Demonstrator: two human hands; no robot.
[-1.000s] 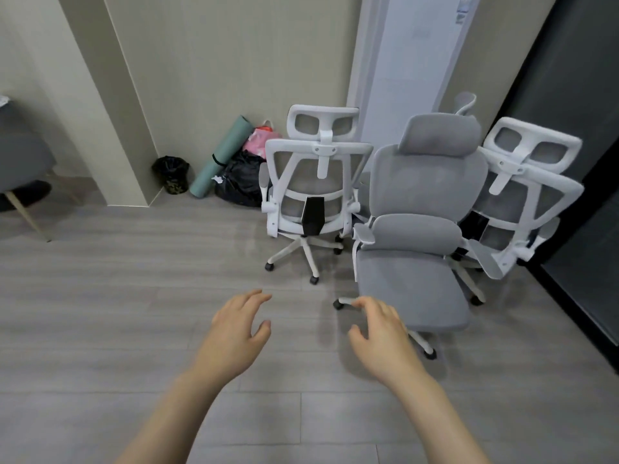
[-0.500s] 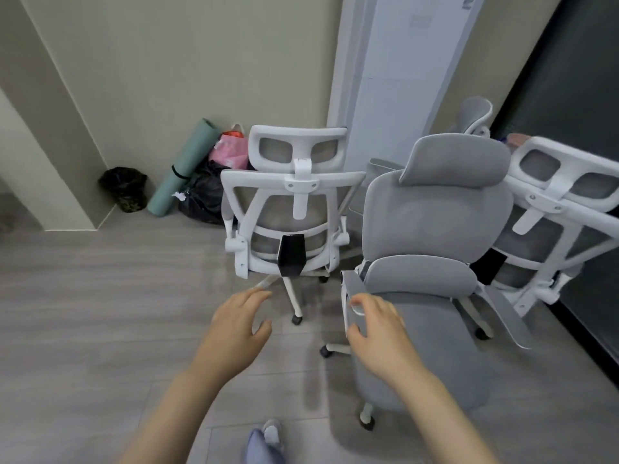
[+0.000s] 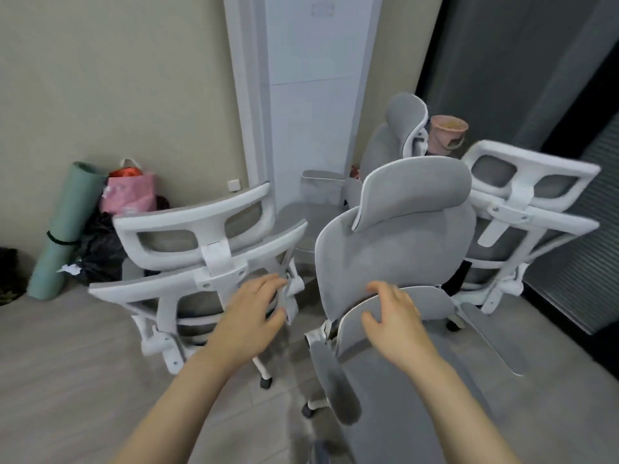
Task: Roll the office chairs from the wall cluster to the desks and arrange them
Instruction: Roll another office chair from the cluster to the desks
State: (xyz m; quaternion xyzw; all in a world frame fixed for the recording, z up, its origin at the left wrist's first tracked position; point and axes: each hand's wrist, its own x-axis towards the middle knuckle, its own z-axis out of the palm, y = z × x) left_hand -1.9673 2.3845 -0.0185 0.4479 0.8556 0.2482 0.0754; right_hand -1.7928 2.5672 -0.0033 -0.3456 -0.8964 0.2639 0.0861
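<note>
Several office chairs cluster by the wall. A white-framed mesh chair point(image 3: 207, 249) stands at the left with its back to me. A grey padded chair point(image 3: 395, 242) faces me in the middle. Another white-framed chair point(image 3: 522, 209) is at the right, and a grey one point(image 3: 398, 135) sits behind. My left hand point(image 3: 254, 316) hovers with fingers spread at the right edge of the left chair's back frame; contact is unclear. My right hand point(image 3: 392, 323) is spread over the top edge of the grey chair's lumbar pad, holding nothing.
A rolled green mat point(image 3: 67, 229), a pink bag point(image 3: 130, 192) and black bags point(image 3: 100, 249) lean against the wall at the left. A tall white unit point(image 3: 311, 95) stands behind the chairs. A dark wall point(image 3: 536, 78) runs along the right. A pink bucket point(image 3: 447, 132) sits behind.
I have come much closer to the chairs. Both hands have moved forward, the left up to the white chair's back frame, the right onto the grey chair's lumbar pad.
</note>
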